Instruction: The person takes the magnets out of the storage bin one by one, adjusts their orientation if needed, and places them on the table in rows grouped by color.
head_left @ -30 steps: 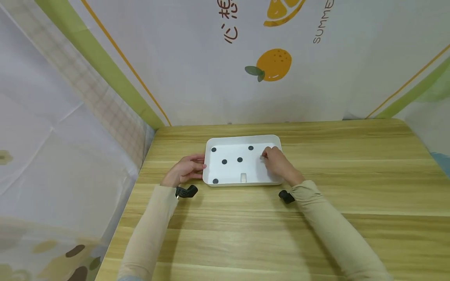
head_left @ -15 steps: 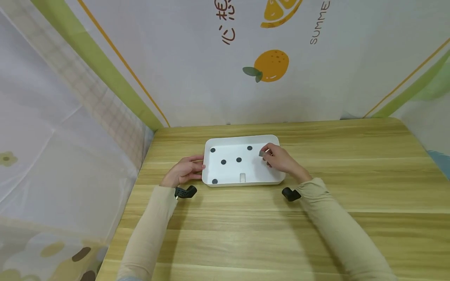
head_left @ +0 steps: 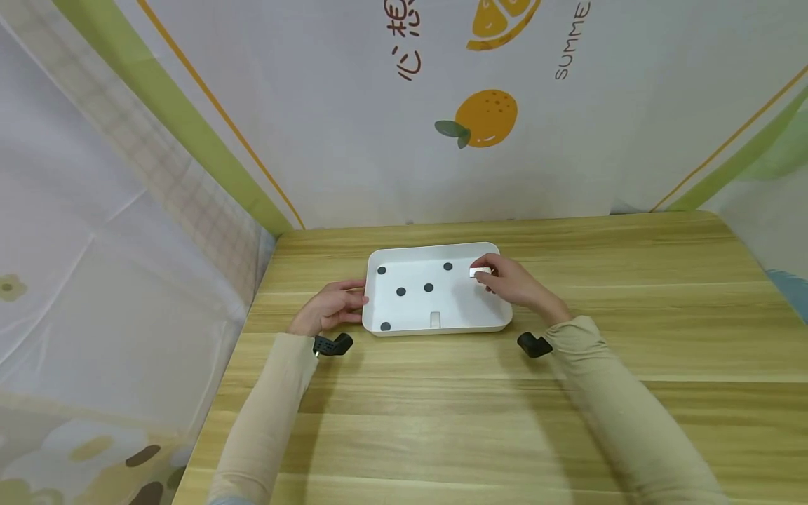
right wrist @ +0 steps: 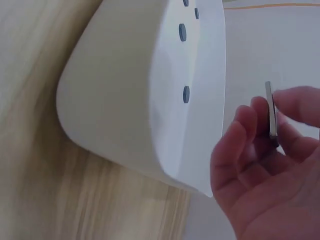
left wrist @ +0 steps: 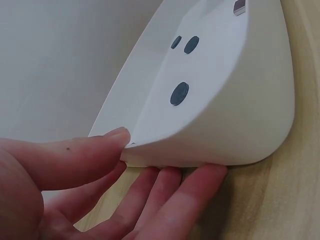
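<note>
Counter point(head_left: 404, 449), pale wood grain, running beneath everything listed. Sleeves, two, beige, each with a black wrist device point(head_left: 333, 344) at the cuff. Left hand point(head_left: 330, 306): fingers spread, tips against the foot of the tray's left end wall, thumb on its rim. Tray point(head_left: 413, 310), white, shallow, round-cornered; apparently light, stiff plastic, likely to slide if nudged, best held by its end walls. Pale rectangular piece point(head_left: 435, 320), lying inside by the near wall. Dark discs point(head_left: 428, 287), five, scattered on the tray floor; probably hard, best lifted by their edges. Right hand point(head_left: 513, 282): thumb and fingers pinching a thin silvery slab point(right wrist: 272, 112) above the tray's right end. Slab: probably rigid metal, small, smooth enough to slip; its flat faces offer the surest hold. Beyond, a white cloth point(head_left: 353, 154) with a printed orange point(head_left: 486, 118).
</note>
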